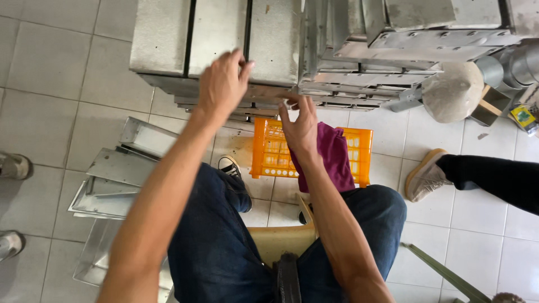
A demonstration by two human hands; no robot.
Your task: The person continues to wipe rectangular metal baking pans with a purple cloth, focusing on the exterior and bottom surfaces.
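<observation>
I sit on a low wooden stool (281, 240) facing a stack of galvanised sheet-metal pieces (224, 39). My left hand (223, 84) reaches up and rests its fingers on the front lower edge of the stack. My right hand (300, 126) touches the same edge a little to the right, with thumb and forefinger pinched at the metal rim. Below my hands stands an orange plastic crate (269, 154) with a purple cloth (334, 157) draped over it.
Bent metal trays (115, 177) lie on the tiled floor at my left. More folded metal parts (387, 56) are stacked at the right. Another person's leg and shoe (429, 174) reach in from the right; shoes (14, 165) show at the left edge.
</observation>
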